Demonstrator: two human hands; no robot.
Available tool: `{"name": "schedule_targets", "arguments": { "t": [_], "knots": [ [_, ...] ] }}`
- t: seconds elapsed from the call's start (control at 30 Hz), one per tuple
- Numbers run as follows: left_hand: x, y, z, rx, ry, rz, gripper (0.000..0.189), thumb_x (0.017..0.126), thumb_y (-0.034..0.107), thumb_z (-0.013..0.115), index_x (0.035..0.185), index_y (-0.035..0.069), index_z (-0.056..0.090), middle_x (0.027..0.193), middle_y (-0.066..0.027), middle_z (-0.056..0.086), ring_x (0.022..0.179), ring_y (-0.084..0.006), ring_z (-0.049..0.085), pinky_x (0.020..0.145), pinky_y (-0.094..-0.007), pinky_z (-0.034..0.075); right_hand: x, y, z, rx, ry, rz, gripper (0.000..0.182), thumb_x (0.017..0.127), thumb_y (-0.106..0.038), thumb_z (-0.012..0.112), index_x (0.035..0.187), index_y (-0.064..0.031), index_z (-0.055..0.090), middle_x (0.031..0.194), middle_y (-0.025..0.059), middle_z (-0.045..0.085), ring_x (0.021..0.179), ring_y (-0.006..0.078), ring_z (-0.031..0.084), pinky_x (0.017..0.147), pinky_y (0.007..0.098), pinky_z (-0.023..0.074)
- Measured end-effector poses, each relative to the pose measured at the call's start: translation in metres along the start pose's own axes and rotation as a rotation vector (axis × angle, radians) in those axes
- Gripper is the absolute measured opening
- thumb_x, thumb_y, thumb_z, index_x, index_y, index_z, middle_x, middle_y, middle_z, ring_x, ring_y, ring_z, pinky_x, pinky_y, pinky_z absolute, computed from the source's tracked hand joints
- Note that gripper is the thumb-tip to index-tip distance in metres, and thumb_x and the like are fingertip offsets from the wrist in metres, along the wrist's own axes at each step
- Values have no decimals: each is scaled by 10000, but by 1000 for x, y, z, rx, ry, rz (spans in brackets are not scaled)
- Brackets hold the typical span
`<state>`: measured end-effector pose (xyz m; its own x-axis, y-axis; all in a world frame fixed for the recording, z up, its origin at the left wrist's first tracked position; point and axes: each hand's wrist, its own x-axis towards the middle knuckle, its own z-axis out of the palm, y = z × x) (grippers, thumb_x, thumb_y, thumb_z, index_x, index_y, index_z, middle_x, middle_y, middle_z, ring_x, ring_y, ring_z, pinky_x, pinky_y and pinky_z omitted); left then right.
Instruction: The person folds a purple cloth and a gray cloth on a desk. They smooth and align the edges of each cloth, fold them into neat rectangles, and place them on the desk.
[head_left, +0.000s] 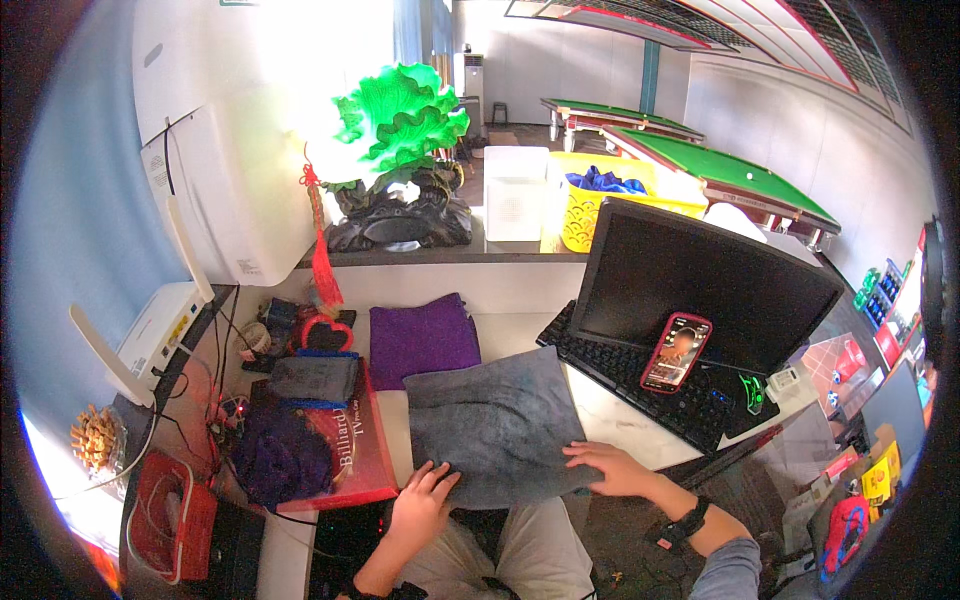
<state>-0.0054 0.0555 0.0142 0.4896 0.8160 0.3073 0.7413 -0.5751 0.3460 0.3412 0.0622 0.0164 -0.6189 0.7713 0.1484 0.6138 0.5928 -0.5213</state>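
A grey cloth (495, 427) lies spread out over the near edge of the white desk. My left hand (426, 499) touches its lower left corner with the fingers slightly apart. At the cloth's right edge, my right hand (611, 469) rests with its fingertips on the fabric. Whether either hand pinches the cloth cannot be told. Behind the grey cloth, and partly overlapped by it, is a folded purple cloth (424, 341). A dark purple cloth (281, 457) is bunched on a red box (367, 442) to the left.
A monitor (705, 285) and a black keyboard (622, 360) stand right, with a phone (676, 352) propped against the screen. A yellow basket (589, 214) and a green leaf-shaped ornament (405, 120) occupy the raised ledge. Left are a router (161, 330), cables and a red basket (199, 532).
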Motion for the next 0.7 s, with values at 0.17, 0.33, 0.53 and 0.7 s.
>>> {"name": "schedule_targets", "arguments": {
  "t": [0.17,0.33,0.53,0.7],
  "knots": [
    [8,15,-43,-232,-272,-131,366,719,116,571,1083,108,537,952,-141,598,892,-314,569,781,-391,461,-5,17,-22,318,-94,492,234,838,-235,555,921,-20,588,971,49,619,905,137,546,817,265,417],
    [18,12,-64,-516,-239,-157,361,738,68,579,1096,80,534,976,-166,595,894,-280,593,756,-343,462,0,5,-50,370,7,510,338,839,-333,546,857,2,586,735,27,569,692,96,485,635,272,421],
    [62,4,-71,-338,65,-290,347,756,89,591,1091,79,501,889,-207,590,831,-333,592,673,-383,471,49,50,-18,186,528,409,362,830,-356,525,777,2,527,655,162,544,608,252,526,582,355,421],
    [87,-35,-40,19,82,-452,365,771,154,570,1123,134,477,849,-215,595,796,-382,578,675,-445,463,106,53,4,-81,652,510,311,828,-314,502,755,-12,501,726,240,537,669,393,530,590,434,418]
  ]
}}
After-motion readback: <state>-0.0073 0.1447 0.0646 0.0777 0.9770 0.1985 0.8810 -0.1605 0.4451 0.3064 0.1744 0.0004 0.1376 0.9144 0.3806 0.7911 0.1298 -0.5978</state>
